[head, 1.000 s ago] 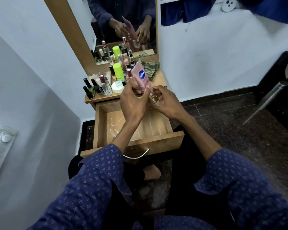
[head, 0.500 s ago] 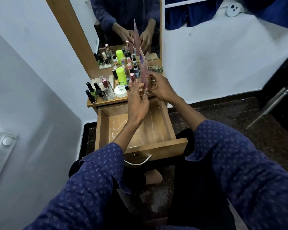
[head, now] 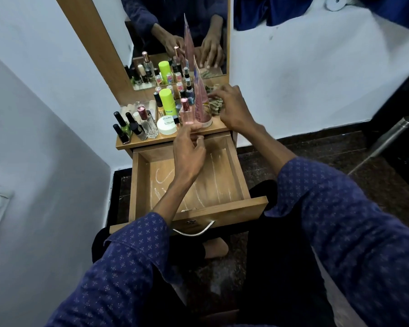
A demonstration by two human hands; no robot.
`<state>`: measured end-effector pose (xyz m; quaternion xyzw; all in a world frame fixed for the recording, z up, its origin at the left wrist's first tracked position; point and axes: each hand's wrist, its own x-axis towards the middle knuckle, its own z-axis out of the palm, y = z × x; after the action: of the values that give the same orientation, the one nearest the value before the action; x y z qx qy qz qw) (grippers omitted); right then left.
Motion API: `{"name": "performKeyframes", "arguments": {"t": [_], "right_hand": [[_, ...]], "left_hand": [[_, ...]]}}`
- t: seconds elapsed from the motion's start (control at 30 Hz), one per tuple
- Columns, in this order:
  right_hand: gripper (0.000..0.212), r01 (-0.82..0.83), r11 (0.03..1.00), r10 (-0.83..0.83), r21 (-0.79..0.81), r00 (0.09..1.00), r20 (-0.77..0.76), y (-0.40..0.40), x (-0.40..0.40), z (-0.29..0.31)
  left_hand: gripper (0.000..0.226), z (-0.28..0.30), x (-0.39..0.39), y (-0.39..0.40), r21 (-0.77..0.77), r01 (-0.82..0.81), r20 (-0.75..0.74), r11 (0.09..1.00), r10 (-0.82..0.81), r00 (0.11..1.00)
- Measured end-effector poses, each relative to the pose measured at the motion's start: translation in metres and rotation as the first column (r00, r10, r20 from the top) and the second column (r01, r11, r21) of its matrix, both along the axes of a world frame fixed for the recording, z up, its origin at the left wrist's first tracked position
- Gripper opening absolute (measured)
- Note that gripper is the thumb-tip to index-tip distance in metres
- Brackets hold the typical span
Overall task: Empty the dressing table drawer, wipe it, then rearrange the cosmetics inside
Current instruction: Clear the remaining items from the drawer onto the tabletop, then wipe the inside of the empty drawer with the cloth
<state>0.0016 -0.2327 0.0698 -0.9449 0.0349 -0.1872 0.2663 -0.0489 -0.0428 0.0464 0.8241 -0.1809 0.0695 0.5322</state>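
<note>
White jar [head: 167,125] lid reads "POLISH" (first letters hidden).

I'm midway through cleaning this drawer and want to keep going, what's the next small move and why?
Probably grip the folded cloth under your right hand and bring it to the drawer: white streaks still mark its floor, and the pink tube already stands on the tabletop.

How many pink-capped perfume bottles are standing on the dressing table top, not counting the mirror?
2. A clear bottle stands front left beside the nail polishes; a pink bottle stands just left of the tall pink tube. Others may be hidden.
</note>
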Motion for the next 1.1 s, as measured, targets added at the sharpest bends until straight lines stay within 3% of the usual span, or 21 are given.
{"name": "performKeyframes", "arguments": {"t": [0.17,0.23,0.43,0.57,0.67,0.77,0.9,1.0,1.1], "right_hand": [[0.057,-0.214,0.965,0.171,-0.15,0.951,-0.258,-0.011,0.041,0.013],[0.052,-0.216,0.967,0.176,-0.136,0.95,-0.259,-0.018,0.045,0.009],[0.025,0.143,0.985,-0.147,-0.1,0.989,-0.033,-0.019,0.016,-0.011],[0.024,0.265,0.961,-0.267,-0.08,0.964,-0.015,-0.015,-0.014,-0.009],[0.025,0.345,0.937,-0.345,0.06,0.938,-0.004,-0.006,-0.049,0.0],[0.023,0.449,0.839,-0.445,0.307,0.891,-0.087,0.006,-0.087,0.003],[0.02,0.345,0.785,-0.371,0.515,0.927,-0.055,0.045,-0.121,-0.014],[0.02,0.295,0.873,-0.312,0.388,0.95,-0.02,0.077,-0.118,-0.031],[0.037,0.221,0.975,-0.218,0.027,0.972,-0.089,0.095,-0.106,-0.049]], "left_hand": [[0.028,-0.019,-0.005,0.016,0.077,0.02,-0.01,0.997,-0.019,1.0],[0.027,-0.023,-0.006,0.022,0.101,0.032,-0.013,0.994,-0.031,0.999],[0.029,-0.029,-0.006,0.027,0.121,0.087,-0.067,0.989,-0.079,0.995],[0.029,-0.029,-0.008,0.028,0.104,0.115,-0.089,0.988,-0.105,0.99],[0.028,-0.027,-0.009,0.034,0.116,0.132,-0.098,0.984,-0.121,0.988],[0.025,-0.026,-0.007,0.053,0.175,0.129,-0.067,0.976,-0.119,0.991],[0.025,-0.021,-0.006,0.091,0.34,0.066,0.052,0.938,-0.089,0.995],[0.03,-0.016,-0.013,0.119,0.483,-0.077,0.186,0.872,-0.016,0.982],[0.038,-0.014,-0.015,0.144,0.57,-0.175,0.19,0.802,0.079,0.979]]}}
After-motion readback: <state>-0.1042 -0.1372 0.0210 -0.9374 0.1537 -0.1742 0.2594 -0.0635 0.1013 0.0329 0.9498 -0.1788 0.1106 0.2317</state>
